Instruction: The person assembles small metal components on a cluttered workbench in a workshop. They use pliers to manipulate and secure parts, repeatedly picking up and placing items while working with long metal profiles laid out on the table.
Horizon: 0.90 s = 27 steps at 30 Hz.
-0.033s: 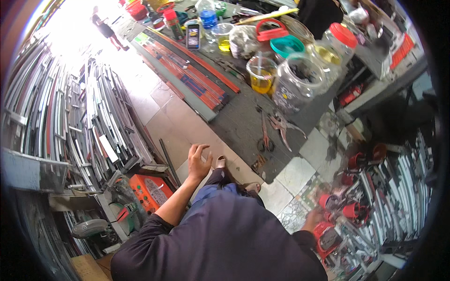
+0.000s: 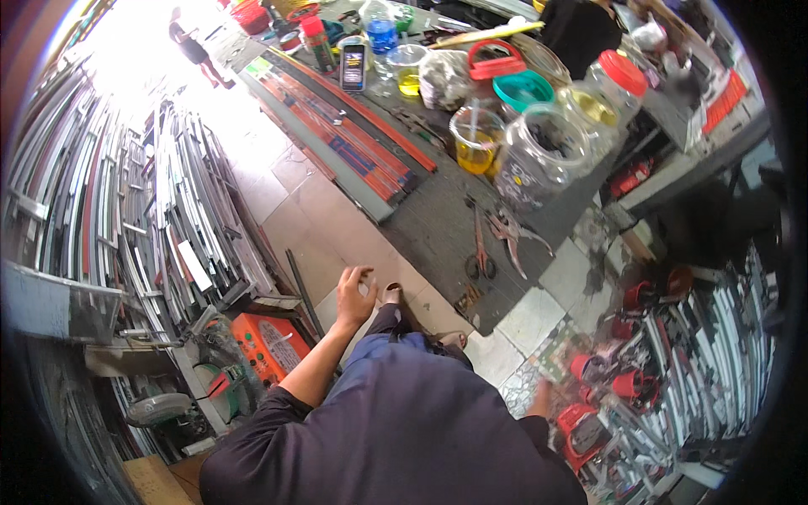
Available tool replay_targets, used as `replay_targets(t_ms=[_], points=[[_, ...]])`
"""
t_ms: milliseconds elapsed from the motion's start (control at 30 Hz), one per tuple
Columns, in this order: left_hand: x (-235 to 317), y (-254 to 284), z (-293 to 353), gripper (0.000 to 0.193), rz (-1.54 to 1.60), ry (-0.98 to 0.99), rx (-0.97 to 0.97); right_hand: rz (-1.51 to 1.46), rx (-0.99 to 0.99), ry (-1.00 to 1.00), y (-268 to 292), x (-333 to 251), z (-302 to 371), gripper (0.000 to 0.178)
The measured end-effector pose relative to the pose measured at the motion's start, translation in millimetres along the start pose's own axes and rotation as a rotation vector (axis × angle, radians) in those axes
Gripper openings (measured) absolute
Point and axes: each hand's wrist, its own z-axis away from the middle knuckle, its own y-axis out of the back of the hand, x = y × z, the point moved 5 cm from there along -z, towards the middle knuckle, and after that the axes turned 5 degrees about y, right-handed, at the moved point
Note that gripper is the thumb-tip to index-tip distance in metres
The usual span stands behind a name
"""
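Note:
My left hand (image 2: 357, 299) hangs in the air above the tiled floor, in front of my body. Its fingers are loosely bent and apart, and nothing shows in them. On the right, my right hand (image 2: 540, 399) is low beside my body, close to some red plastic containers (image 2: 587, 433); blur hides its fingers. A pair of scissors (image 2: 480, 252) and metal locking pliers (image 2: 515, 240) lie on the dark workbench (image 2: 429, 244) ahead, both out of reach of either hand at this moment.
Clear plastic jars (image 2: 543, 156), a cup of yellow liquid (image 2: 476, 139) and a phone (image 2: 353, 67) stand on the bench. Racks of long metal profiles (image 2: 181, 219) line the left, beside an orange machine (image 2: 268, 345). Offcuts (image 2: 715, 345) crowd the right. Someone (image 2: 192, 49) stands far off.
My left hand has shifted slightly lower in the view. My right hand has moved a little to the left, and the bench things appear slightly further right.

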Motion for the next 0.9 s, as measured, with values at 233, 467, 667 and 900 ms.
replay_targets(t_ms=[233, 467, 667, 900], points=[[-275, 17, 8, 0.036, -0.227, 0.631, -0.045, 0.190, -0.817, 0.085, -286, 8, 186, 0.078], [-483, 98, -75, 0.038, 0.006, 1.092, -0.336, 0.921, -0.964, -0.087, -408, -73, 292, 0.092], [-474, 162, -280, 0.026, 0.547, 0.875, -0.144, 1.034, -1.192, 0.198, -608, -234, 452, 0.086], [-318, 231, -526, 0.024, 0.642, 0.400, -0.076, 0.312, -1.334, 0.559, -736, -443, 587, 0.044]])
